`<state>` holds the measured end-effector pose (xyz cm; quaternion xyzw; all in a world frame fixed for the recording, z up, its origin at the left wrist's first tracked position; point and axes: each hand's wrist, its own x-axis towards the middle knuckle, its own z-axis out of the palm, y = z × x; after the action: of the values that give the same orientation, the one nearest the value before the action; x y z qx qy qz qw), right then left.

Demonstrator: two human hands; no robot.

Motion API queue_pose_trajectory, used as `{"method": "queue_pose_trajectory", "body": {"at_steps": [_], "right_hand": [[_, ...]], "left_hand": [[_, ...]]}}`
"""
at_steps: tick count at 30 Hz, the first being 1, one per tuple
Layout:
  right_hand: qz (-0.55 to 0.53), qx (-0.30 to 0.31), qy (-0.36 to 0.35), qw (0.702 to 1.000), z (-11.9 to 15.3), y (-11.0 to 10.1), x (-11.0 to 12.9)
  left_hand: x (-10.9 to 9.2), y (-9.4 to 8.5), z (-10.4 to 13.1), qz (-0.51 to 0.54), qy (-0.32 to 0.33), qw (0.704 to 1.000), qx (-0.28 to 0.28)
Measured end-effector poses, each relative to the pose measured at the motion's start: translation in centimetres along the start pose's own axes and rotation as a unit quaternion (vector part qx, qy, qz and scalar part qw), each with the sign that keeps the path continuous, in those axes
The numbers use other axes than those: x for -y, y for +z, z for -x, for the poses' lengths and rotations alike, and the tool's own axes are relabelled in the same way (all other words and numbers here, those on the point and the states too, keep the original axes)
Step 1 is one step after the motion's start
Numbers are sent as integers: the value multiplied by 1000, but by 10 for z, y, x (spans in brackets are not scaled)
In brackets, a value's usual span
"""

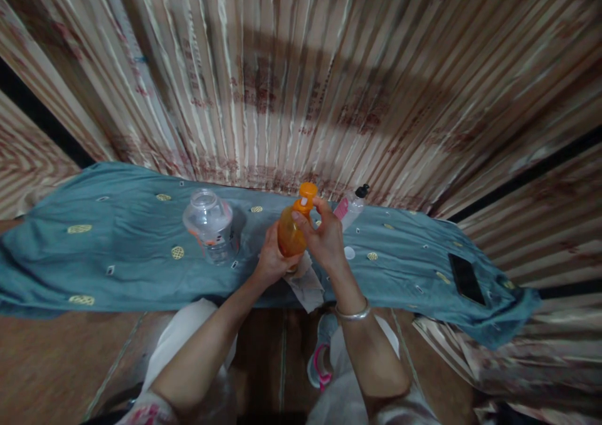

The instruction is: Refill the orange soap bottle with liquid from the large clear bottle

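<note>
An orange bottle [290, 232] with an orange pump-like top [307, 192] is held between my hands above the cloth-covered table, leaning slightly right. My left hand [271, 257] wraps round its lower body. The fingers of my right hand [325, 232] close on the neck, just under the top. Below the hands lies a crumpled whitish paper or tissue [306, 286]. To the left stands a clear plastic jar [209, 224] with its mouth uncovered. Behind my right hand is a clear bottle [350, 209] with a pink label and black cap, partly hidden.
A blue-green patterned cloth [136, 249] drapes over the long narrow table. A dark phone [466, 278] lies near its right end, and a small white disc [348, 252] lies right of my hands. Striped curtains [291, 86] hang close behind and at both sides.
</note>
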<state>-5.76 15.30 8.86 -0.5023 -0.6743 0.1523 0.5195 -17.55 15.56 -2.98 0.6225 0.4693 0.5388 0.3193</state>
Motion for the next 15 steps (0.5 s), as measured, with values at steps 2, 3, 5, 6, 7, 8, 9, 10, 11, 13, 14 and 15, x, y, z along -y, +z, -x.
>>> {"method": "queue_pose_trajectory", "body": {"at_steps": [2,3,5,6,7,8,9,10,11,13,14,15], "right_hand": [[5,-14,9,1000,1,1,0],[6,-24,15,1000,1,1,0],[6,-40,23,999,2,2,1],[3,-43,25,999,1,2,1],[2,-44,26,999,1,2,1],[1,-43,25,999,1,2,1],[3,-40,22,999,1,1,1],[5,-35,17,999,1,1,1],[8,-30,12,999,1,1,1],[15,-21,3,1000,1,0,0],[16,-17,-1,1000,1,0,0],[16,-14,-3,1000,1,0,0]], "left_hand": [[0,0,0,4,1,1000,-1],[0,0,0,4,2,1000,-3],[0,0,0,1,4,1000,-5],[0,0,0,-1,4,1000,-4],[-1,0,0,-2,5,1000,-3],[-1,0,1,-3,5,1000,-1],[-1,-1,0,-4,5,1000,0],[-1,-1,0,-4,5,1000,0],[-2,-1,0,-6,5,1000,-2],[-2,-1,0,-8,5,1000,-5],[-2,-1,0,-8,4,1000,-6],[-2,-1,0,-7,3,1000,-7]]}}
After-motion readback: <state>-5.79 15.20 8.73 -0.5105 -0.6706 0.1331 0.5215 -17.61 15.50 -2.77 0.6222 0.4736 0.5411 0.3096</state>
